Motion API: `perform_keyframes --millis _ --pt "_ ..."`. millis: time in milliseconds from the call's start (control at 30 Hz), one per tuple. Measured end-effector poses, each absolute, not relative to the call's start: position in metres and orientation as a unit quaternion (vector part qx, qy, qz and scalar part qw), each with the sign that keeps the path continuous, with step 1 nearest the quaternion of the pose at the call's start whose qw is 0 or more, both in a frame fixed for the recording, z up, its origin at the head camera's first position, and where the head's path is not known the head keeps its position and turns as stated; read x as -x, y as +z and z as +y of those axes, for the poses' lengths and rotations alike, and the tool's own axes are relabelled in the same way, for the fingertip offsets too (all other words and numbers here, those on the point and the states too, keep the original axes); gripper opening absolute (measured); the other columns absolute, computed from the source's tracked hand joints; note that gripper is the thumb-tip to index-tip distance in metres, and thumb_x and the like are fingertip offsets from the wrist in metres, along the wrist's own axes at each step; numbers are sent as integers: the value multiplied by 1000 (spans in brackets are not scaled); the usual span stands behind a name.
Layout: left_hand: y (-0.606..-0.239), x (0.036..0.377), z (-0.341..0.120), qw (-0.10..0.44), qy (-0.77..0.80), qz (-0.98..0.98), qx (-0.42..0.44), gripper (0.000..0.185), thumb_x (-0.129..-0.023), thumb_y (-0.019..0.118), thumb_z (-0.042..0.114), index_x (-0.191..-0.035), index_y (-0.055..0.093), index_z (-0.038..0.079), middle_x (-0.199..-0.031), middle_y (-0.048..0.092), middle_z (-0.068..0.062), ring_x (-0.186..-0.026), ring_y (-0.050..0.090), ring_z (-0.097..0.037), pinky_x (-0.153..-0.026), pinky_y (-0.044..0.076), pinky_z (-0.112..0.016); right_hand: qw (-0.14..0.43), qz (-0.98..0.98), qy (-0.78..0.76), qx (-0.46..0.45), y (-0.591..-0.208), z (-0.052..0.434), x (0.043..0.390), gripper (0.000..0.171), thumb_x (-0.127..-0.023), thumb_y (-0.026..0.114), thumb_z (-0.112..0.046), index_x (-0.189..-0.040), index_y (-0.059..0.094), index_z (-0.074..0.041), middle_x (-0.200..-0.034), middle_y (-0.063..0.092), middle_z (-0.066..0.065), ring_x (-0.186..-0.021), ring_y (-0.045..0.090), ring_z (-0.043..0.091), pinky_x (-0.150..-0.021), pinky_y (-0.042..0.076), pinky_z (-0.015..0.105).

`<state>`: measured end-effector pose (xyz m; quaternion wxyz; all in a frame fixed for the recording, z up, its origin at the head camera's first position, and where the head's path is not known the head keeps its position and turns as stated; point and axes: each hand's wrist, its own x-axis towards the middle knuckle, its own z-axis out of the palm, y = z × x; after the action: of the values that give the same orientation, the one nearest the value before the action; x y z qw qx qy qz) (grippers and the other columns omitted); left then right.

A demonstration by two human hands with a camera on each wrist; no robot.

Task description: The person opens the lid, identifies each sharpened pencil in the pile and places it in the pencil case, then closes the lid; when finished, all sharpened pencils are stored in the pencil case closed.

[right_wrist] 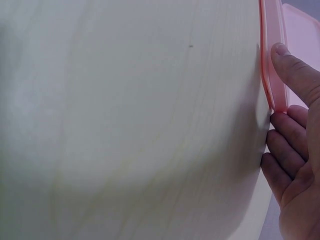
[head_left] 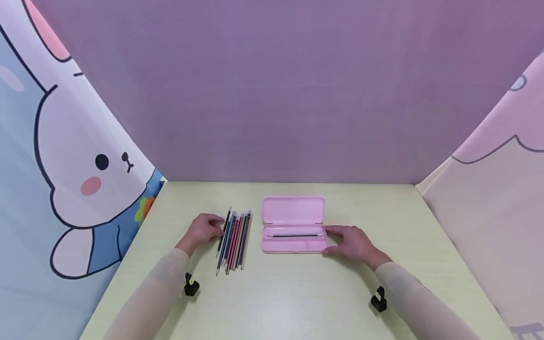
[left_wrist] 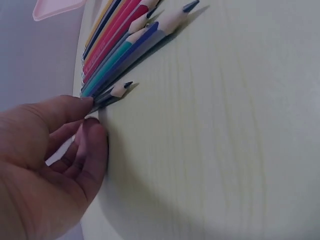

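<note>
A: What does the head view show?

B: A pale yellow-green wooden counter point(head_left: 289, 293) with a purple backdrop and cartoon-rabbit curtains on both sides. At the middle lies an open pink plastic pencil case point(head_left: 293, 225), its lid folded back toward twelve o'clock and one dark pencil point(head_left: 294, 234) lying crosswise in the tray. At nine o'clock from the case, a row of coloured pencils point(head_left: 234, 238) lies side by side, running roughly from twelve to six. The left hand point(head_left: 205, 229) rests at the nine o'clock edge of that row, its fingertips touching the outermost pencil. The right hand point(head_left: 350, 242) sits at three o'clock of the case, thumb and fingers curled on the tray's end.

A: And the left wrist view?

B: The left hand point(left_wrist: 55, 165) fills the lower left. Its thumb and forefinger pinch the outermost pencil, a short dark one whose tip points toward two o'clock. The other coloured pencils point(left_wrist: 122, 42) fan away toward one o'clock; a corner of the pink case point(left_wrist: 55, 7) shows at eleven o'clock.

A: The right wrist view?

B: The right hand point(right_wrist: 295, 140) sits at the three o'clock edge. Its thumb lies on the pink rim of the case point(right_wrist: 272, 55) and the fingers press the wall from below, gripping it.
</note>
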<state>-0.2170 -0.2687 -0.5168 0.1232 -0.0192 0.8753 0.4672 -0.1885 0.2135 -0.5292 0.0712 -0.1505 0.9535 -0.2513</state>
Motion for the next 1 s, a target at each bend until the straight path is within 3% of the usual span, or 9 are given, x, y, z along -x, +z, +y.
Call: perform_keyframes --millis 167,367,567,800,933,1000 --pt "-515 219 -264 121 416 901 35 46 -84 77 7 -128 67 -4 -74 68 -6 -56 60 -17 -66 53 -29 70 953 -254 151 -530 214 188 80 -73 89 -54 -143 62 -26 -143 64 6 -136 55 37 -113 43 59" --pt "-518 223 -260 109 392 912 51 44 -83 77 6 -125 68 -3 -85 72 -7 -57 62 -15 -61 57 -30 72 951 -257 154 -528 213 187 80 -73 89 -53 -143 62 -25 -144 63 6 -137 55 37 -113 42 59" --pt "-519 224 -261 97 381 918 47 42 -81 74 4 -123 70 -4 -81 73 -9 -57 63 -15 -63 57 -30 70 952 -253 154 -528 213 187 81 -73 89 -54 -143 62 -25 -143 63 6 -136 55 36 -114 41 59" --pt "-516 221 -261 95 373 922 46 39 -84 72 7 -121 72 -4 -110 75 -19 -64 65 -14 -64 58 -31 71 953 -252 155 -531 213 189 81 -73 89 -55 -144 62 -25 -144 63 6 -137 55 36 -114 40 59" --pt "-517 220 -263 94 373 922 47 38 -86 71 9 -121 72 -4 -114 74 -21 -64 66 -18 -64 58 -32 71 953 -252 155 -531 213 189 81 -73 89 -54 -144 62 -25 -144 63 5 -137 55 35 -115 39 59" --pt "-516 220 -264 88 365 926 39 36 -87 72 11 -120 73 -3 -114 74 -20 -74 70 -23 -70 60 -36 69 953 -251 157 -531 214 189 81 -73 89 -54 -144 62 -25 -143 63 5 -136 55 36 -115 39 60"
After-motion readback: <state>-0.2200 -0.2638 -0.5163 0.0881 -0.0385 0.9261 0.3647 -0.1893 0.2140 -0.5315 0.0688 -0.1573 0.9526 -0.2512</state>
